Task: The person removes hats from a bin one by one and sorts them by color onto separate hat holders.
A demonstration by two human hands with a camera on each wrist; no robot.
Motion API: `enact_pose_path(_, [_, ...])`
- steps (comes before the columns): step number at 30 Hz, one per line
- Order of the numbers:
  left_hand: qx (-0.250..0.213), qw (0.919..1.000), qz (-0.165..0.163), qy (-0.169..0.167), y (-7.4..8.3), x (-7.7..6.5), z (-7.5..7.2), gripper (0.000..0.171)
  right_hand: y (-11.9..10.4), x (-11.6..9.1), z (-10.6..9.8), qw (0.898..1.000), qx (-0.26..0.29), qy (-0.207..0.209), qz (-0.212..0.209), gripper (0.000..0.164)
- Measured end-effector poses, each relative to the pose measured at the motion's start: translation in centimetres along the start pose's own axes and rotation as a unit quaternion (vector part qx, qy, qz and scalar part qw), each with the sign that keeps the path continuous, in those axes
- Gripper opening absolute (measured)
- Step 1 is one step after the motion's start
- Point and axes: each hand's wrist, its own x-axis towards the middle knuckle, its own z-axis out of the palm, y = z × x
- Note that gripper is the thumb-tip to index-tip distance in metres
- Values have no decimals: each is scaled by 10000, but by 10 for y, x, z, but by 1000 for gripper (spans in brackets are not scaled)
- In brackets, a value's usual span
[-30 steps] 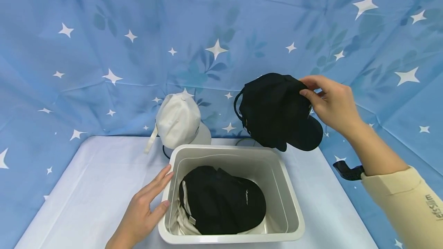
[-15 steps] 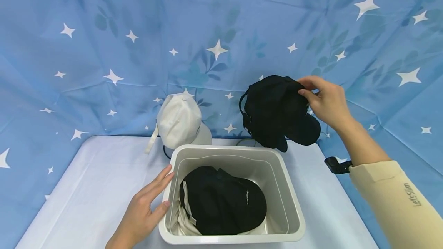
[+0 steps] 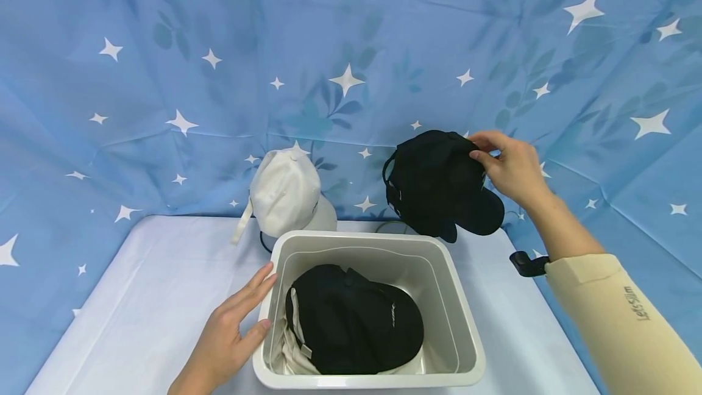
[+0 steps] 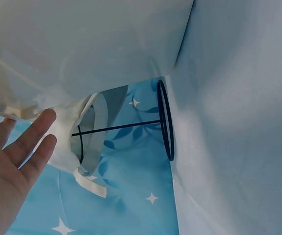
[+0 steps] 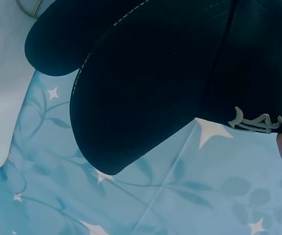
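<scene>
My right hand [image 3: 512, 169] pinches a black baseball cap [image 3: 430, 178] by the front of its crown, above the far right corner of a pale grey bin. White embroidery [image 5: 256, 121] marks this cap's front in the right wrist view. A second black brim [image 5: 55, 41] shows beside the held cap's brim; whatever it belongs to is mostly hidden. Straight fingers of my left hand [image 3: 222, 334] rest against the left rim of the bin [image 3: 362, 238]. Inside it, another black cap [image 3: 351, 319] lies on cream-coloured fabric [image 3: 293, 352].
Behind the bin, a white cap [image 3: 285, 194] hangs on a thin black wire stand [image 4: 166, 120]. Part of a wire ring [image 3: 390, 222] shows below the held cap. The white-covered table [image 3: 164, 285] meets a blue star-patterned curtain [image 3: 219, 96] at the back.
My right hand and the black cap have come down slightly, with the forearm shifting left. My left hand, the bin and the white cap stay put.
</scene>
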Motion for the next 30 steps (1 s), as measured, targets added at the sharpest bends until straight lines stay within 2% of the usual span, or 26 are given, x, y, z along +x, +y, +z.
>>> enact_pose_path(9, [-51,10000,4,-26,0,0,0,67,9,-3,12,9987,41,-355,356,22])
enact_pose_path(16, [-63,10000,13,-43,-1,0,0,67,16,-8,18,9984,21,-448,342,23])
enact_pose_path(23, [-57,10000,-38,-54,-2,0,-1,65,22,-12,24,9964,75,-617,576,24])
enact_pose_path(30, [-44,10000,-43,-46,-2,1,-1,66,30,-15,33,9974,121,-559,446,22])
